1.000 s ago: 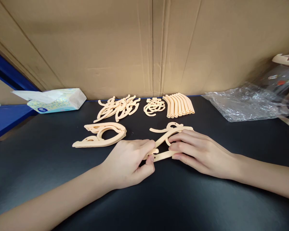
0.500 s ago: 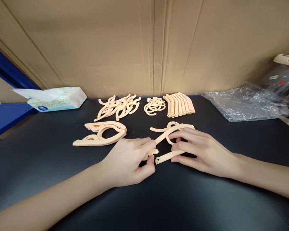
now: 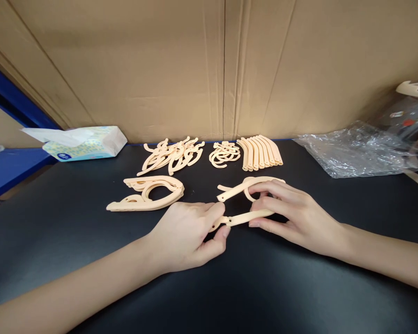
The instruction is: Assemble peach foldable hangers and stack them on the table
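Note:
Beige plastic parts of folding clothes hangers lie about my hands. My left hand (image 3: 191, 236) pinches a small notched hanger part (image 3: 216, 225), most of it hidden under the fingers. My right hand (image 3: 292, 208) grips a hanger arm (image 3: 245, 217), whose holed end meets the notched part. Behind that arm, a second curved hanger arm (image 3: 237, 189) and a hook piece (image 3: 249, 194) lie partly under my right fingers. Left of these, a stack of folded hangers (image 3: 170, 197) rests on the black table (image 3: 209, 297).
Along the back are a pile of notched arms (image 3: 174, 155), a pile of hooks (image 3: 225, 154) and a row of curved arms (image 3: 259, 153). A tissue pack (image 3: 87, 143) stands left, a clear plastic bag (image 3: 355, 148) right. A cardboard wall (image 3: 160, 69) rises behind.
The arm in my right hand has moved up and its end now meets the notched part. The other curved arm's near end has come away from my left fingers.

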Action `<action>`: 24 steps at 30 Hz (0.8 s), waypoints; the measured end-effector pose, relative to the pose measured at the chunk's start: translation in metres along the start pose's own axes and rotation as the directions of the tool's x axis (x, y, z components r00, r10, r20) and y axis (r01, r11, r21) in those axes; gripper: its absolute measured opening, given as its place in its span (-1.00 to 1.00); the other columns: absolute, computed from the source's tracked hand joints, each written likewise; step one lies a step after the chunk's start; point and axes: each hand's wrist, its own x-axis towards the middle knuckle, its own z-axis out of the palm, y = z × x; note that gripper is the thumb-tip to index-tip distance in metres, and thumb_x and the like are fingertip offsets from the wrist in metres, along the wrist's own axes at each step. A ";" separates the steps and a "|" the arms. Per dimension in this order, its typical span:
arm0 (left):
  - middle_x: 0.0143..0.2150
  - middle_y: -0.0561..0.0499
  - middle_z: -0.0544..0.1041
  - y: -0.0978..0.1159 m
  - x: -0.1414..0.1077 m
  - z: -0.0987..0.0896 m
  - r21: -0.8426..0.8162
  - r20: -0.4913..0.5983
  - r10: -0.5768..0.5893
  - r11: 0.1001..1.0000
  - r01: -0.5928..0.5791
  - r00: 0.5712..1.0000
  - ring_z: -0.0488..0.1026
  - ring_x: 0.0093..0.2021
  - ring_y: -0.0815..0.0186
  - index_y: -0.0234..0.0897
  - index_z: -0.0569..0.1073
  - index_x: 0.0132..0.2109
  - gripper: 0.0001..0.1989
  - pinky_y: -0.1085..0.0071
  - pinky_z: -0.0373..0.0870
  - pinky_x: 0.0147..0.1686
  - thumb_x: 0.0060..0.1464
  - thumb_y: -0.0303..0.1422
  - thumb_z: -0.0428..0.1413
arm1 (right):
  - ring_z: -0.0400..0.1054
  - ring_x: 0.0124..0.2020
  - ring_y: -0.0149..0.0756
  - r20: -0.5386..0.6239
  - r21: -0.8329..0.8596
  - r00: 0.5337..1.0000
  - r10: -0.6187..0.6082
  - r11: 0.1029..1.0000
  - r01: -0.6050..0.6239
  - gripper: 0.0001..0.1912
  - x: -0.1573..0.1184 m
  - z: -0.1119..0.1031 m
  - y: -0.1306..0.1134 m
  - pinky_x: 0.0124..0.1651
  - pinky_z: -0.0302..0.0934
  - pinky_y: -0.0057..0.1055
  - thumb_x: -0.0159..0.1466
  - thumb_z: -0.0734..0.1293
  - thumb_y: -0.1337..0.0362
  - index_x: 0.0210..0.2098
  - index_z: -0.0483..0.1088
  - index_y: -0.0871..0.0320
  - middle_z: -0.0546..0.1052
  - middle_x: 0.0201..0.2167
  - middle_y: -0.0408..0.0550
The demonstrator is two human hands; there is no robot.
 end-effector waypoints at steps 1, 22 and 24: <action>-0.58 0.15 0.27 0.001 0.000 -0.001 0.018 -0.003 -0.010 1.000 0.010 1.000 0.23 -0.63 0.40 -0.23 0.14 -0.41 -0.80 0.47 -0.06 -0.60 0.18 -0.32 -0.07 | 0.32 0.08 -0.17 -0.006 0.007 1.000 0.000 1.000 0.000 -0.89 0.000 0.000 0.000 -0.02 0.33 -0.28 0.33 0.30 0.23 -0.25 0.43 0.13 0.45 -0.09 0.05; -0.56 0.15 0.30 0.001 0.002 0.000 -0.031 0.075 -0.049 0.998 0.052 0.996 0.25 -0.63 0.39 -0.23 0.15 -0.37 -0.67 0.47 -0.01 -0.60 0.35 -0.16 -0.16 | 0.36 0.01 -0.20 -0.028 0.002 0.999 0.016 1.000 -0.016 -0.85 0.001 0.000 -0.002 -0.06 0.38 -0.30 0.35 0.27 0.24 -0.20 0.48 0.11 0.42 -0.08 0.06; -0.56 0.15 0.30 0.000 0.001 0.000 -0.024 0.091 -0.048 0.998 0.051 0.995 0.25 -0.64 0.39 -0.23 0.17 -0.36 -0.66 0.46 0.00 -0.60 0.36 -0.15 -0.17 | 0.36 0.00 -0.22 -0.031 0.004 0.999 0.015 1.000 -0.015 -0.83 0.001 0.000 -0.002 -0.08 0.38 -0.31 0.35 0.26 0.24 -0.19 0.48 0.10 0.41 -0.08 0.05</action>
